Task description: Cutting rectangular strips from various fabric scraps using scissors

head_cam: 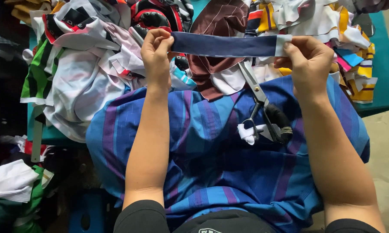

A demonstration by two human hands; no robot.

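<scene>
**Navy fabric strip held tight between two hands**

Between the fingers of the left hand (156,54) and right hand (308,60), both pinched shut on its ends, a flat navy strip (224,45) with a white edge stretches straight. Below it, metal scissors (263,110) lie on smooth blue striped cloth (211,146), beside crumpled scraps (86,64).

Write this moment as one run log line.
left hand: grips navy strip | right hand: grips other end | scissors: on lap

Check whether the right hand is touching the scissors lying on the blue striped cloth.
Apart. The head view shows the right hand pinching the navy strip, while the scissors lie lower down, untouched.
</scene>
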